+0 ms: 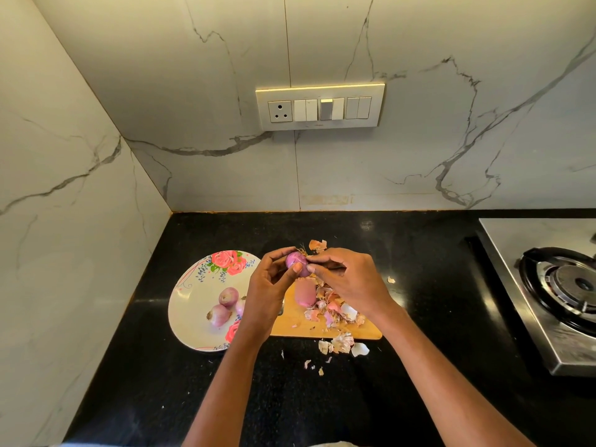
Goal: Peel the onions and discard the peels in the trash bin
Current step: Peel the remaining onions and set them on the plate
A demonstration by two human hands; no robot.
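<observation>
the onion in hand [297,262], a small purple bulb with a tuft of dry root showing at its far end, sits up off the counter between both hands, above the far edge of the cutting board [322,330]. the left hand [269,285] cups it from the left with curled fingers, the thumb lying across its near face. the right hand [350,280] comes in from the right, its fingertips pinched against the bulb's right side.

no brand, label or readable writing shows anywhere.

the cutting board is a flat, pale wooden slab with rounded corners, lying on the black, glossy, speckled stone counter [419,253] near the middle. on it rests a smooth, pinkish peeled onion [304,295], just beneath the hands, and beside that a heap of peels [335,312], thin, papery and curled, in pink, white and tan. more loose peels [342,345] lie on the counter just off the board's near edge, and a few at its far edge.

touching the board's left end is a round white plate [190,304] printed with pink roses. on it lie unpeeled onions [224,306], small and mauve with dry skins; one is partly hidden by the left wrist.

at the counter's right edge stands a steel gas stove [554,285] with a black ring burner. the walls are white marble-look panels with grey veins, and a cream switch panel [321,106] with one socket is set in the back wall.
</observation>
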